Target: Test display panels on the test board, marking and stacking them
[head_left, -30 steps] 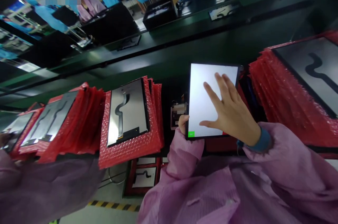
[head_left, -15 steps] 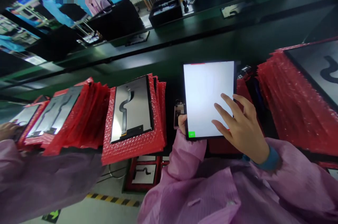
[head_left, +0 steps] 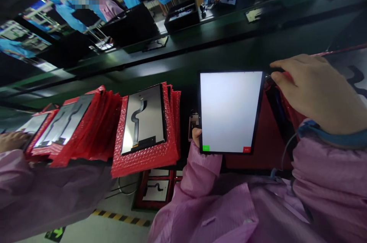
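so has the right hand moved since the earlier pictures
Yes, the right hand has moved right and up in the view: earlier over the screen, now clear of it and overlapping the red stack at the right.

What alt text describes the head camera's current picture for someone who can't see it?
A person's left hand holds a lit white screen with a green box and a red box in its bottom corners. The right hand is near a red bubble-wrap stack; at left, panels lie on similar stacks.
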Available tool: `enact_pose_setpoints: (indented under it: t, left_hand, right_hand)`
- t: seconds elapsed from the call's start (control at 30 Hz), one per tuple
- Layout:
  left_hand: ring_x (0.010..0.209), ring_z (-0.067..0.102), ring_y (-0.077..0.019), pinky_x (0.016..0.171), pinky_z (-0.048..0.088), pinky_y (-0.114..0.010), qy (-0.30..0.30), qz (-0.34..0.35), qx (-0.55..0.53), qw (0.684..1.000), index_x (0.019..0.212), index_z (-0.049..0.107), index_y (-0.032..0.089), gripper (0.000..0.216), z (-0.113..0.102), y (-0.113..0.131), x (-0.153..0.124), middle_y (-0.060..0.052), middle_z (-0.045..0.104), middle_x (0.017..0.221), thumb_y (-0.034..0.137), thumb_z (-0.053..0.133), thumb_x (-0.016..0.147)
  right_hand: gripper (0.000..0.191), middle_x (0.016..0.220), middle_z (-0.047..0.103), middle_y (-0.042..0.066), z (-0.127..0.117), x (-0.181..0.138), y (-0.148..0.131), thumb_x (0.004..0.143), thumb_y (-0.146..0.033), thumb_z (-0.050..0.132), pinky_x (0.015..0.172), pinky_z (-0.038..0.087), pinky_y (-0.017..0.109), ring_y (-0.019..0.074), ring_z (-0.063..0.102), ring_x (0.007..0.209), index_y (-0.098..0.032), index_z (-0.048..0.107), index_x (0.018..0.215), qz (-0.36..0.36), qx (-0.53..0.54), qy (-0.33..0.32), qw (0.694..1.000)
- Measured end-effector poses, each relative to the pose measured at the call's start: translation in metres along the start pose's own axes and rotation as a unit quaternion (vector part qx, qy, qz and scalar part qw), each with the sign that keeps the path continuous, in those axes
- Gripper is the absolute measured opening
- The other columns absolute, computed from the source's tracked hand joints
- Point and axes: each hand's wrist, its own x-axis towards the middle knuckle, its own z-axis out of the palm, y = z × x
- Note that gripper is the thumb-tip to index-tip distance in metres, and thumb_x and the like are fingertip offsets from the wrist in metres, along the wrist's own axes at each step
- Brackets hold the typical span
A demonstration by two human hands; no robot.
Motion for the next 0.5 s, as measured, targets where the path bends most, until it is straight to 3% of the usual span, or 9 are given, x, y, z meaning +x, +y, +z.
enact_pose_setpoints:
  t: [0.1, 0.17, 0.23, 0.37, 0.43, 0.5]
  left_hand:
    - [0.122, 0.067, -0.038, 0.093, 0.063, -0.054, -0.021, 0.02, -0.01, 1.0, 0.136, 0.064, 0.016, 0.098, 0.009, 0.007, -0.002, -0.01, 0.072, 0.133, 0.083, 0.016, 0.082]
    - [0.126, 0.065, -0.0366, 0.095, 0.063, -0.052, -0.059, 0.03, -0.001, 0.998, 0.134, 0.065, 0.02, 0.097, 0.013, 0.009, -0.003, -0.009, 0.069, 0.138, 0.084, 0.015, 0.082]
    - [0.128, 0.065, -0.0347, 0.098, 0.062, -0.051, -0.076, 0.036, -0.009, 0.996, 0.132, 0.066, 0.023, 0.091, 0.015, 0.008, -0.003, -0.007, 0.069, 0.138, 0.083, 0.019, 0.083]
    - [0.123, 0.068, -0.0329, 0.103, 0.06, -0.053, -0.035, 0.029, -0.062, 0.997, 0.128, 0.069, 0.023, 0.078, 0.009, -0.001, -0.001, -0.008, 0.073, 0.13, 0.075, 0.028, 0.088]
    - [0.123, 0.069, -0.0329, 0.102, 0.06, -0.052, -0.009, 0.023, -0.041, 0.999, 0.128, 0.069, 0.023, 0.078, 0.004, -0.007, -0.001, -0.008, 0.075, 0.127, 0.073, 0.022, 0.09]
    - [0.124, 0.067, -0.0334, 0.098, 0.062, -0.051, 0.008, 0.019, 0.047, 0.999, 0.131, 0.066, 0.022, 0.08, 0.0, -0.012, -0.001, -0.009, 0.075, 0.126, 0.072, 0.017, 0.093]
  right_hand:
    - [0.02, 0.107, 0.07, 0.01, 0.005, 0.009, -0.003, 0.099, -0.023, 0.054, 0.089, 0.052, 0.042, 0.0239, 0.065, 0.103, -0.013, 0.071, 0.103, 0.037, 0.013, -0.009, 0.999]
    - [0.016, 0.099, 0.069, 0.008, 0.004, 0.009, -0.004, 0.098, -0.023, 0.055, 0.083, 0.05, 0.038, 0.0209, 0.064, 0.093, -0.015, 0.069, 0.094, 0.039, 0.002, 0.01, 0.999]
    - [0.019, 0.099, 0.068, 0.009, 0.001, 0.01, -0.002, 0.099, -0.027, 0.052, 0.081, 0.049, 0.038, 0.0209, 0.063, 0.094, -0.016, 0.067, 0.092, -0.016, -0.003, 0.03, 0.999]
    - [0.042, 0.104, 0.066, 0.008, 0.001, 0.0, 0.003, 0.108, -0.043, 0.032, 0.086, 0.05, 0.042, 0.0217, 0.062, 0.1, -0.019, 0.064, 0.096, -0.214, 0.083, 0.022, 0.973]
    - [0.046, 0.106, 0.066, 0.008, 0.003, -0.017, 0.0, 0.108, -0.048, 0.031, 0.089, 0.051, 0.043, 0.0211, 0.062, 0.102, -0.02, 0.065, 0.095, -0.226, 0.145, 0.025, 0.963]
    - [0.049, 0.107, 0.066, 0.007, 0.005, -0.042, -0.008, 0.107, -0.051, 0.032, 0.091, 0.052, 0.043, 0.0202, 0.063, 0.103, -0.02, 0.067, 0.092, -0.177, 0.194, 0.051, 0.964]
